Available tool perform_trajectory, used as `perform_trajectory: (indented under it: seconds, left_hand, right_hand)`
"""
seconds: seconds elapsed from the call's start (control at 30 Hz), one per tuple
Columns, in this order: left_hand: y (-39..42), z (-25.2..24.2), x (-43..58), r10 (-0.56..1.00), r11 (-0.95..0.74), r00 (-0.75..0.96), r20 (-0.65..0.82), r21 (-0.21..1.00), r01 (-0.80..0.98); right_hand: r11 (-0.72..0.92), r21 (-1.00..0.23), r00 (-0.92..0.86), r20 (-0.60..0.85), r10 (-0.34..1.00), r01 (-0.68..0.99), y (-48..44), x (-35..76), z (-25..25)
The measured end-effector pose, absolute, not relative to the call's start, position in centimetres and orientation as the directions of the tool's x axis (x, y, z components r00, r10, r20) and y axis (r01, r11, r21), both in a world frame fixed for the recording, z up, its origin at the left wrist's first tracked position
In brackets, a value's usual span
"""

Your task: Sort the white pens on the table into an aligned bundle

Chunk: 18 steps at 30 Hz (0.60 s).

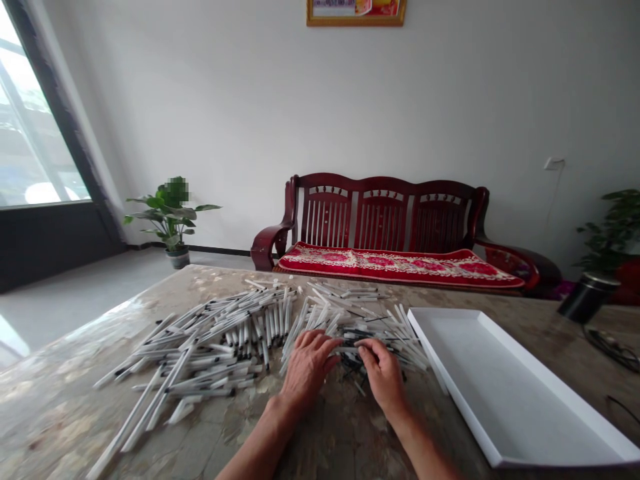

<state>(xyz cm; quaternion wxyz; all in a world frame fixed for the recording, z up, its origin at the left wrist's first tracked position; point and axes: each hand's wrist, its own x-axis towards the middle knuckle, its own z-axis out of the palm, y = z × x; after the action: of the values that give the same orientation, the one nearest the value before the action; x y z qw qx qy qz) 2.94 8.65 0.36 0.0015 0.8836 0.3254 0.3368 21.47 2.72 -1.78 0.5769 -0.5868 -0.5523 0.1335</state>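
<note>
A slim whitish pen (347, 349) lies level between my two hands over the pile. My left hand (309, 363) closes thumb and fingers on its left end. The fingertips of my right hand (383, 373) pinch its right end, where the tip is hidden. Under and behind my hands is a heap of small black pen parts (354, 363), too blurred to tell apart. To the left spreads a big pile of white pens (215, 363) with black ends. More white pen tubes (320, 313) lie just beyond my hands.
A shallow white box tray (520, 387) sits on the stone-patterned table (65, 393) at the right. Behind it stand a black cylinder (589, 297) and cables (613, 350). A red wooden bench (383, 213) is past the far edge, with a potted plant (173, 217) to its left.
</note>
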Motion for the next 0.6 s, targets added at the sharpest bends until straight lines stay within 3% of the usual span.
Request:
perform_trajectory:
  seconds: [0.13, 0.23, 0.37, 0.47, 0.6]
  left_hand:
    - [9.2, 0.5, 2.3, 0.667, -0.701, 0.475, 0.574, 0.265, 0.662]
    - [9.9, 0.7, 1.0, 0.773, -0.493, 0.245, 0.585, 0.313, 0.812]
    - [10.6, 1.0, -0.4, 0.887, -0.201, 0.012, 0.462, 0.36, 0.911]
    - [10.7, 1.5, -1.2, 0.913, -0.039, -0.098, 0.397, 0.324, 0.945]
    - [10.5, 2.6, -2.2, 0.967, 0.028, -0.078, 0.243, 0.204, 0.979]
  right_hand:
    - [0.238, -0.875, 0.423, 0.422, 0.802, 0.422, 2.9, 22.1, -2.5]
    - [0.219, -0.877, 0.489, 0.429, 0.76, 0.429, 3.1, 22.7, -2.7]
    - [0.231, -0.84, 0.471, 0.478, 0.741, 0.49, 3.1, 22.6, -2.5]
    - [0.269, -0.802, 0.42, 0.527, 0.739, 0.533, 2.9, 22.1, -2.5]
    - [0.304, -0.751, 0.369, 0.582, 0.725, 0.586, 2.6, 21.8, -1.9]
